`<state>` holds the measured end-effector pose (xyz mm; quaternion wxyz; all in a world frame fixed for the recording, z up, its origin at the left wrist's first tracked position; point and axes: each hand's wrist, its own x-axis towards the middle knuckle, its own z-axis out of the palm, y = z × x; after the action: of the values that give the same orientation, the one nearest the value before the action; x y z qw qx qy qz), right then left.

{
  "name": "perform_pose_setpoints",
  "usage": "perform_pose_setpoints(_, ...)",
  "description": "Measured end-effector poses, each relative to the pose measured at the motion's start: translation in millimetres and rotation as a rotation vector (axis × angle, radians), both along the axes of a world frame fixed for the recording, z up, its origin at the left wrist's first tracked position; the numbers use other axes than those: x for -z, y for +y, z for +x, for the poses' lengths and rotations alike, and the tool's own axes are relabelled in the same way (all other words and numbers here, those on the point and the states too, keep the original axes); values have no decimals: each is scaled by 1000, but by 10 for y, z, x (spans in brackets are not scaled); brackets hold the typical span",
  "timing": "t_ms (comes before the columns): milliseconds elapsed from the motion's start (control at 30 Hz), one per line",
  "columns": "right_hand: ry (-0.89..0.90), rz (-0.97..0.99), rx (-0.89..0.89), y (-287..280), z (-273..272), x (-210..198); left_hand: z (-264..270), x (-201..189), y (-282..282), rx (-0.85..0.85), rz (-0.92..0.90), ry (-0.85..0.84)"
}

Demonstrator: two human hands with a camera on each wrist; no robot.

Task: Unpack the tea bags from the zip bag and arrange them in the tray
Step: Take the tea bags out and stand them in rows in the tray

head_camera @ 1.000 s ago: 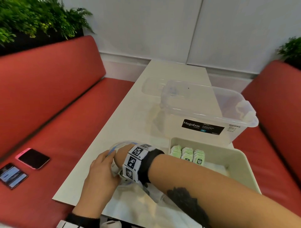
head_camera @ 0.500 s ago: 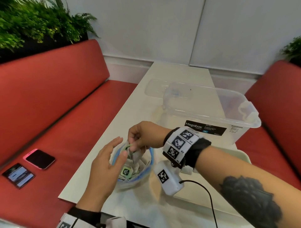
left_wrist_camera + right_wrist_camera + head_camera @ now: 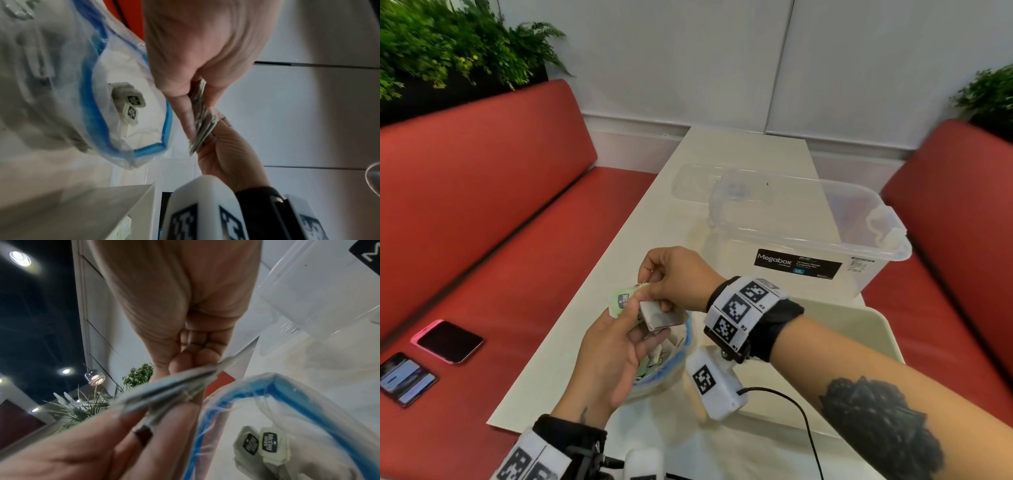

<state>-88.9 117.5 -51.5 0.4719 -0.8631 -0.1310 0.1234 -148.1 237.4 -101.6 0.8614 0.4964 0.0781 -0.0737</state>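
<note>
A small stack of tea bags (image 3: 659,317) is held above the zip bag (image 3: 681,354), pinched from above by my right hand (image 3: 654,291) and gripped from below by my left hand (image 3: 633,308). A pale green tag (image 3: 622,300) sticks out to the left of the stack. The left wrist view shows the stack (image 3: 202,123) edge-on between both hands. The bag's blue-rimmed mouth (image 3: 167,116) gapes, with more tea bags (image 3: 131,104) inside, also visible in the right wrist view (image 3: 261,444). The cream tray (image 3: 873,339) lies to the right, its inside hidden by my right forearm.
A clear Megabox storage box (image 3: 808,240) stands behind the tray on the white table (image 3: 739,150), with a clear lid (image 3: 688,181) behind it. Two phones (image 3: 446,341) lie on the red bench (image 3: 517,274) at left. Another red bench is at right.
My right hand came up out of the zip bag with a stack of tea bags. My left hand left the bag's mouth and rose to take hold of the stack too.
</note>
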Motion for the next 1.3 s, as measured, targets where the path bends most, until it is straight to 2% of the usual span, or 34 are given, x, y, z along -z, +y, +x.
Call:
perform_pose_setpoints(100, -5, 21, 9, -1, -24, -10, 11, 35, 23, -13, -52, 22)
perform_pose_setpoints(167, -81, 3, 47, -35, -50, -39, 9, 54, 40, -37, -70, 34)
perform_pose_setpoints(267, -182, -151, 135, -132, -92, -61, 8, 59, 50, -83, -87, 22)
perform_pose_setpoints(367, -41, -263, 116, -218, -167, -1, 11, 56, 42, -100, -117, 1)
perform_pose_setpoints(467, 96, -139, 88, -291, -242, 46, 3, 52, 18, -97, -101, -9)
perform_pose_setpoints(533, 108, -55, 127, -378, -258, 22, -3, 64, 15, -106, -82, -16)
perform_pose_setpoints(600, 50, -48, 148, -476, -264, -41, -6, 76, 30, -117, -70, -17)
perform_pose_setpoints(767, -173, -262, 173, -811, -323, -270, -18, 98, 63, -116, -44, -9)
perform_pose_setpoints(867, -143, -367, 130, -1100, -384, -391, -60, 93, -17, -58, 5, -40)
perform_pose_setpoints(1000, -121, -466, 206, -1512, -459, -390, -158, 120, -245, 48, 78, -73)
perform_pose_setpoints(1300, 58, -739, 166, -1879, -544, 111, -312, 182, -706, 241, 232, -165)
